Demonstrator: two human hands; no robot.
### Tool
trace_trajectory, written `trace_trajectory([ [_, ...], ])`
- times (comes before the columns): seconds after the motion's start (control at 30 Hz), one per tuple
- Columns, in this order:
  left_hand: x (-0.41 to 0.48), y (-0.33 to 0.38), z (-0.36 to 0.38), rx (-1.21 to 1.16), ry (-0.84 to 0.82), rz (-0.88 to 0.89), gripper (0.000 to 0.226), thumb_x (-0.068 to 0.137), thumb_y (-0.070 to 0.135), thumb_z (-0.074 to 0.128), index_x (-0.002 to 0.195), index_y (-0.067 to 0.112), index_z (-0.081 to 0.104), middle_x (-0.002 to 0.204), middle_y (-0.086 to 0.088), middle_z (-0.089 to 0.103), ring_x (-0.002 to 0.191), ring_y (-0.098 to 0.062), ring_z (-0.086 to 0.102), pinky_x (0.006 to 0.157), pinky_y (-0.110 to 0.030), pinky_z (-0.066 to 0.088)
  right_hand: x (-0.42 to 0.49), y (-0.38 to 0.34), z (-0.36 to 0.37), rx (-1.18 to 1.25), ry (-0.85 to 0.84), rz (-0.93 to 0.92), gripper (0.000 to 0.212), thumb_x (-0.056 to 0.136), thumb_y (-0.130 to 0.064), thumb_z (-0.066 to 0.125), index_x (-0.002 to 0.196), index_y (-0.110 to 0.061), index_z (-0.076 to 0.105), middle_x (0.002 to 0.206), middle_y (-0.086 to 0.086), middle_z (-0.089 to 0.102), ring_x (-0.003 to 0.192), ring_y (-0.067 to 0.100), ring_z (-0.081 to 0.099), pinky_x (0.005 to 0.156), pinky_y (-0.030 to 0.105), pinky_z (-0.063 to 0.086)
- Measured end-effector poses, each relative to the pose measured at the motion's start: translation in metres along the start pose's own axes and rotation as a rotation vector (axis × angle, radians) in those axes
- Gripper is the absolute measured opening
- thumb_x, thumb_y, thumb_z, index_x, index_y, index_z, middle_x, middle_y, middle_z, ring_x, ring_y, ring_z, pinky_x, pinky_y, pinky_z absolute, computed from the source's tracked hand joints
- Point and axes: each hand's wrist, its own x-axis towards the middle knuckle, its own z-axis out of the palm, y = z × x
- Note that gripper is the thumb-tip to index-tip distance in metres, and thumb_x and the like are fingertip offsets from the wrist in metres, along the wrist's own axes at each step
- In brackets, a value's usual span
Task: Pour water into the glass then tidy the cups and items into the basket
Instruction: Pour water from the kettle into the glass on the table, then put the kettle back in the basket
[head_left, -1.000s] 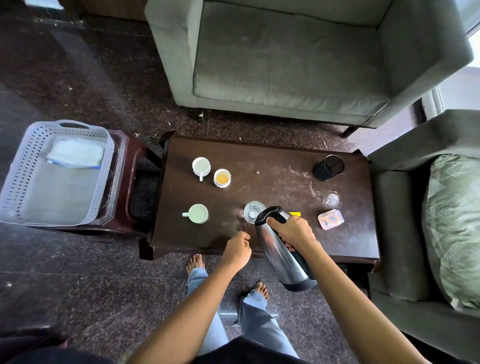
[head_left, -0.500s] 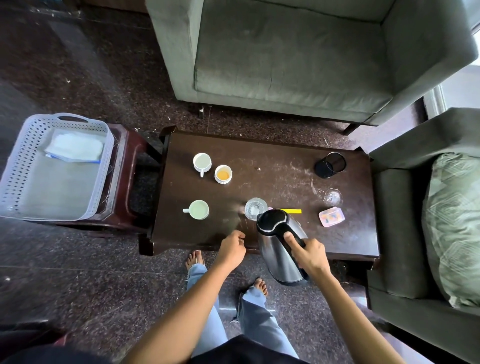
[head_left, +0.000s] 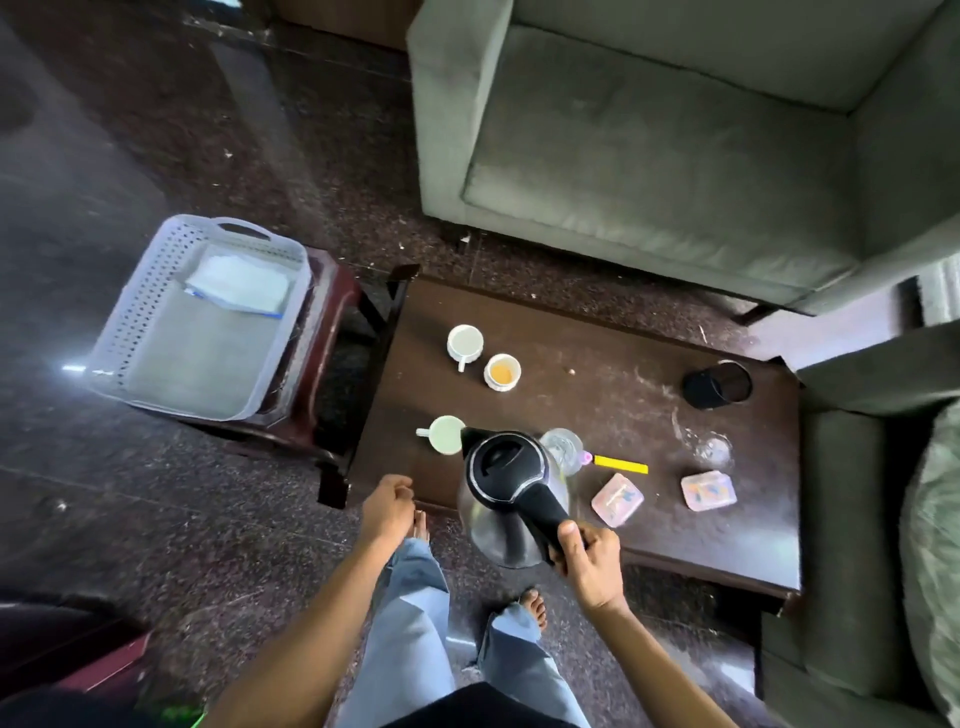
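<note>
Since a second ago the kettle has swung back from its steep pouring tilt to nearly upright, and it now hangs over the near edge of the table, its spout pointing away from the person and leftward. The right hand is wrapped around its black handle. The left hand has drifted left; it is loosely curled with nothing in it, just off the table's near edge.

The glass, clear and round, stands just beyond the kettle's lid, partly hidden by it; the water level cannot be read. Pouring looks finished, so tidying likely comes next.

The relation that matters is where the basket lies: well to the left of both hands, on a low dark wooden stand, with the left hand nearer to it. It is a pale perforated plastic tub, long axis running away from the person, with a folded white cloth at its far end.

A pale green mug sits just ahead of the left hand, handle pointing left. Further ahead are a white cup and a small cup holding amber liquid. Ahead and right of the right hand lie a yellow marker, two pinkish square packets, and a dark mesh cylinder on its side.
</note>
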Motion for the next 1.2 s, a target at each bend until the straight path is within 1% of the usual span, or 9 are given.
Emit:
trace_trajectory([
  [0.1,0.022,-0.007,-0.039,-0.124,0.056,-0.042,0.02,0.087,0.004,0.047,0.1,0.007,0.062,0.099,-0.019,0.067,0.09,-0.033,0.064,0.083,-0.044,0.052,0.019,-0.041,0.036,0.04,-0.077,-0.099,0.091,0.08,-0.083,0.037,0.049,0.003,0.044,0.044,0.007,0.037,0.048,0.011,0.033,0.044,0.041,0.027],
  [0.2,0.045,-0.007,-0.08,-0.267,0.167,-0.064,0.013,0.084,0.013,0.048,0.089,0.019,0.059,0.103,-0.025,0.066,0.079,-0.032,0.061,0.08,-0.05,0.051,0.043,-0.086,0.075,0.124,-0.105,-0.168,0.077,0.081,-0.08,0.039,0.045,-0.012,0.041,0.042,-0.001,0.035,0.045,0.01,0.031,0.043,0.035,0.022],
  [0.3,0.073,-0.007,-0.124,-0.376,0.292,-0.098,0.013,0.085,0.021,0.047,0.086,0.024,0.06,0.1,-0.021,0.068,0.09,-0.042,0.066,0.085,-0.056,0.05,0.068,-0.13,0.117,0.186,-0.171,-0.248,0.075,0.082,-0.078,0.041,0.045,-0.013,0.043,0.041,0.017,0.04,0.044,0.014,0.036,0.041,0.04,0.028],
  [0.43,0.116,-0.031,-0.182,-0.456,0.455,-0.16,0.023,0.075,0.031,0.043,0.085,0.024,0.063,0.096,-0.012,0.071,0.094,-0.037,0.067,0.089,-0.054,0.052,0.103,-0.183,0.182,0.23,-0.242,-0.301,0.068,0.081,-0.078,0.045,0.045,-0.02,0.044,0.042,0.018,0.04,0.046,0.015,0.036,0.042,0.042,0.03],
  [0.53,0.103,-0.017,-0.22,-0.507,0.47,-0.151,0.018,0.084,0.023,0.044,0.09,0.021,0.061,0.097,-0.012,0.069,0.086,-0.027,0.066,0.088,-0.044,0.053,0.125,-0.214,0.228,0.242,-0.289,-0.352,0.066,0.083,-0.073,0.048,0.046,-0.019,0.041,0.043,0.018,0.04,0.047,0.015,0.036,0.045,0.04,0.03],
  [0.6,0.092,-0.003,-0.241,-0.563,0.505,-0.146,0.019,0.09,0.016,0.041,0.095,0.017,0.059,0.1,-0.016,0.068,0.083,-0.029,0.067,0.087,-0.045,0.052,0.137,-0.229,0.258,0.249,-0.329,-0.37,0.063,0.082,-0.071,0.049,0.047,-0.019,0.042,0.043,0.011,0.041,0.046,0.014,0.037,0.047,0.033,0.029],
  [0.73,0.099,-0.006,-0.262,-0.638,0.509,-0.161,0.02,0.093,0.013,0.04,0.101,0.014,0.058,0.095,-0.009,0.063,0.096,-0.034,0.067,0.085,-0.04,0.051,0.159,-0.246,0.313,0.232,-0.357,-0.366,0.081,0.079,-0.075,0.05,0.046,-0.003,0.038,0.044,0.024,0.038,0.048,0.018,0.034,0.046,0.039,0.027],
  [0.9,0.106,-0.015,-0.274,-0.701,0.532,-0.165,0.022,0.095,0.015,0.041,0.105,0.011,0.06,0.104,-0.013,0.064,0.08,-0.021,0.064,0.085,-0.038,0.051,0.173,-0.242,0.383,0.144,-0.416,-0.294,0.051,0.079,-0.057,0.051,0.04,-0.025,0.052,0.045,0.007,0.047,0.043,0.019,0.042,0.049,0.036,0.036],
  [1.2,0.126,-0.033,-0.273,-0.688,0.5,-0.144,0.024,0.097,0.017,0.041,0.112,0.01,0.059,0.105,-0.006,0.062,0.085,-0.017,0.065,0.091,-0.037,0.053,0.195,-0.219,0.455,0.013,-0.446,-0.309,0.06,0.079,-0.068,0.048,0.043,-0.02,0.046,0.048,0.017,0.05,0.047,0.022,0.045,0.046,0.05,0.041],
])
